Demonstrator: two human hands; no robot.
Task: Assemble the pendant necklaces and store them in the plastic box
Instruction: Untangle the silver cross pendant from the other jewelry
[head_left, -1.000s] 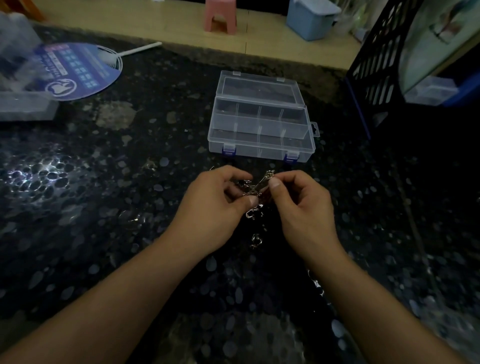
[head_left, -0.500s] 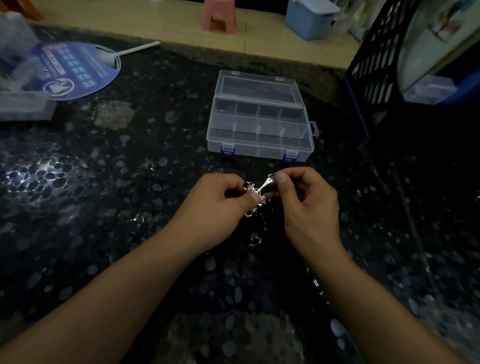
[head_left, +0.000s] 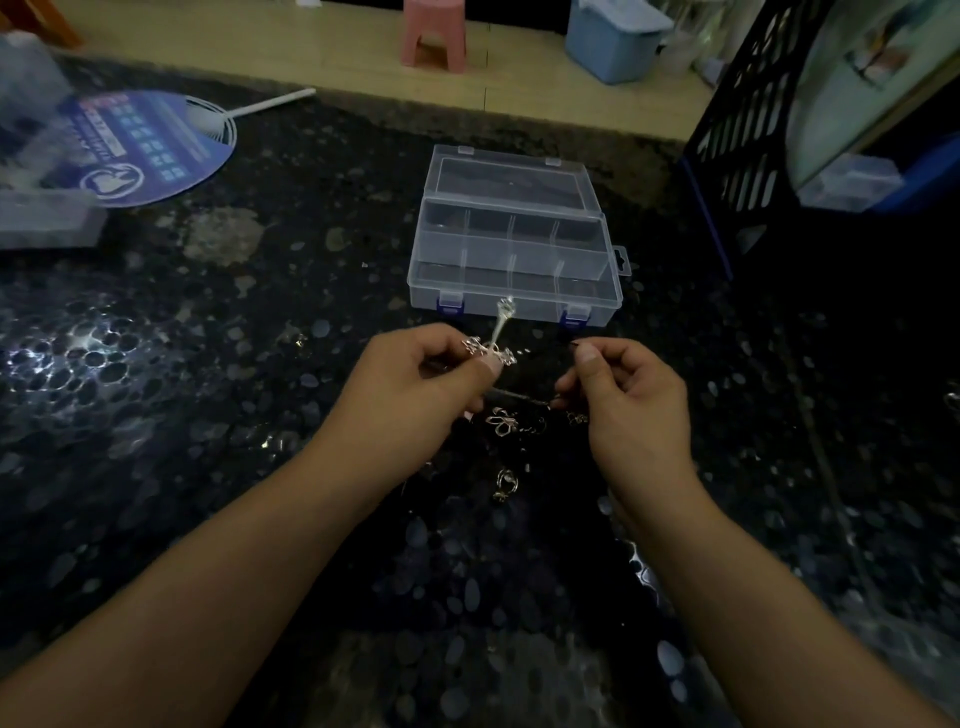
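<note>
Head view: left hand (head_left: 410, 387) pinching a silver pendant (head_left: 491, 349), grip clamped on its middle, tip pointing far toward the box (head_left: 514, 249). Right hand (head_left: 621, 400) just right of it, thumb and finger pinched on a thin dark cord (head_left: 519, 399) running between both hands. More pendants (head_left: 506, 421) loose on the dark worktop (head_left: 260, 364), near side of the hands. Box open, lid laid back on the far side, compartments showing. Fan (head_left: 140, 148) far left, crate (head_left: 743, 119) far right.
</note>
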